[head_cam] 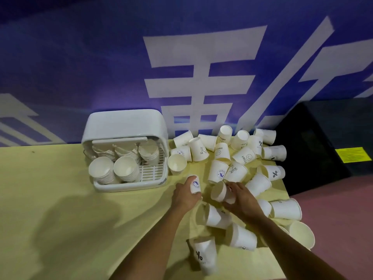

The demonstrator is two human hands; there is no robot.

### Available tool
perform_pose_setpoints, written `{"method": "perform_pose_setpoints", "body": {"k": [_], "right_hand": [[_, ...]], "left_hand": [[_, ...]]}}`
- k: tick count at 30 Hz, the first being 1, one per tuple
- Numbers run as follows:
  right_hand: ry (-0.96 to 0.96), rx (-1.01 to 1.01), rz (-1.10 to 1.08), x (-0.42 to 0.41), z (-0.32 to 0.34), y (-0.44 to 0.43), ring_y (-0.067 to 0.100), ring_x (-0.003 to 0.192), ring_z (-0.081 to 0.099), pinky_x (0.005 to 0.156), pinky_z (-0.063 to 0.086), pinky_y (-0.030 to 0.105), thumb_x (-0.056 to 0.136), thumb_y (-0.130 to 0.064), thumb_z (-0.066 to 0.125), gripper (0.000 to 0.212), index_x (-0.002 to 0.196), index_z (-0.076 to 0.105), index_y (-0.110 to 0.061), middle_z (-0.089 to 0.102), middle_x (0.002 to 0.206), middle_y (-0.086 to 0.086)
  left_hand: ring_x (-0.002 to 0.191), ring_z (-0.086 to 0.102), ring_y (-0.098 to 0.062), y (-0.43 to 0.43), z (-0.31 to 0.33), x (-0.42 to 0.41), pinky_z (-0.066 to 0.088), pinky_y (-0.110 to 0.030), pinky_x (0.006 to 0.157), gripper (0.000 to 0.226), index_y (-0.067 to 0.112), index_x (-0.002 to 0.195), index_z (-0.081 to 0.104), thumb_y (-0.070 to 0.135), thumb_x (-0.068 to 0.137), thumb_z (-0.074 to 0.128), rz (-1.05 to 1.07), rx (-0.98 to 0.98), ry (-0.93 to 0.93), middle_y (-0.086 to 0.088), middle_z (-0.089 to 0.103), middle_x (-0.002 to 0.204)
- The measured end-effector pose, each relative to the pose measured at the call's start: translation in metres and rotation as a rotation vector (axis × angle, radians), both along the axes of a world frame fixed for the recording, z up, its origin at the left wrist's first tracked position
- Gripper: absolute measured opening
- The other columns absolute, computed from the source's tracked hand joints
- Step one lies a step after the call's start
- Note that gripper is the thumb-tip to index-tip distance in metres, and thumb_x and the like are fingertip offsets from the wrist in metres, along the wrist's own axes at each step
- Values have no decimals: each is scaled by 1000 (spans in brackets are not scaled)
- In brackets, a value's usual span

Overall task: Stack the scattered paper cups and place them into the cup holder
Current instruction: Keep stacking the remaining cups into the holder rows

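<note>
Many white paper cups lie scattered over the right half of a yellow table. My left hand grips one cup with a blue round logo, held upright above the table. To its right my right hand grips a cup lying on its side, mouth facing left. A white plastic cup holder with a hooded lid stands at the back, left of the pile. Several stacks of cups sit inside it.
More cups lie near my forearms, one with a % mark at the front. The table's right edge runs close to the pile, with a dark box beyond it. A purple wall with white characters rises behind.
</note>
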State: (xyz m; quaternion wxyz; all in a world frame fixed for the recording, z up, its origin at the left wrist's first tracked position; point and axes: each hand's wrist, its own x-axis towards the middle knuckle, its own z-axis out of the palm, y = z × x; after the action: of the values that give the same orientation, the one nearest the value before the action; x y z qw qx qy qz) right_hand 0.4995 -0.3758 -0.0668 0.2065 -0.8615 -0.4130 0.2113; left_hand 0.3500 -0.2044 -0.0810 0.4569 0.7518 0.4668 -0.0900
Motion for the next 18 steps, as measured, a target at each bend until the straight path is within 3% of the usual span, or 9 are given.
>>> {"method": "perform_pose_setpoints", "body": {"k": [4,8,12,18], "right_hand": [[25,43,-44,-7,12,22,21,106,61,83,54,39,75,-49,79,70,134,54,-21,60,123,-3],[118,108,-59,-22,25,57,17,108,56,89,51,38,76,-47,78,70,135,49,-24,55,122,-4],[162,182,-73,-47,38,92,16,104,53,87,49,34,75,-45,80,70,133,49,-23,54,119,-3],[284,319,-36,-89,46,137,11,108,54,89,53,31,72,-43,81,71,132,45,-30,52,126,-7]], "left_hand": [[111,58,-27,10,13,-25,51,-32,88,78,38,140,39,46,68,67,20,-92,-85,-4,56,125],[99,65,-18,25,19,-57,59,-43,80,63,23,121,50,38,68,79,132,-138,-146,1,63,115],[94,66,-15,44,28,-90,62,-39,71,57,20,120,50,30,73,81,232,-196,-178,1,61,112],[90,67,-16,66,40,-140,60,-41,72,49,22,114,55,30,71,77,328,-156,-214,0,66,105]]}}
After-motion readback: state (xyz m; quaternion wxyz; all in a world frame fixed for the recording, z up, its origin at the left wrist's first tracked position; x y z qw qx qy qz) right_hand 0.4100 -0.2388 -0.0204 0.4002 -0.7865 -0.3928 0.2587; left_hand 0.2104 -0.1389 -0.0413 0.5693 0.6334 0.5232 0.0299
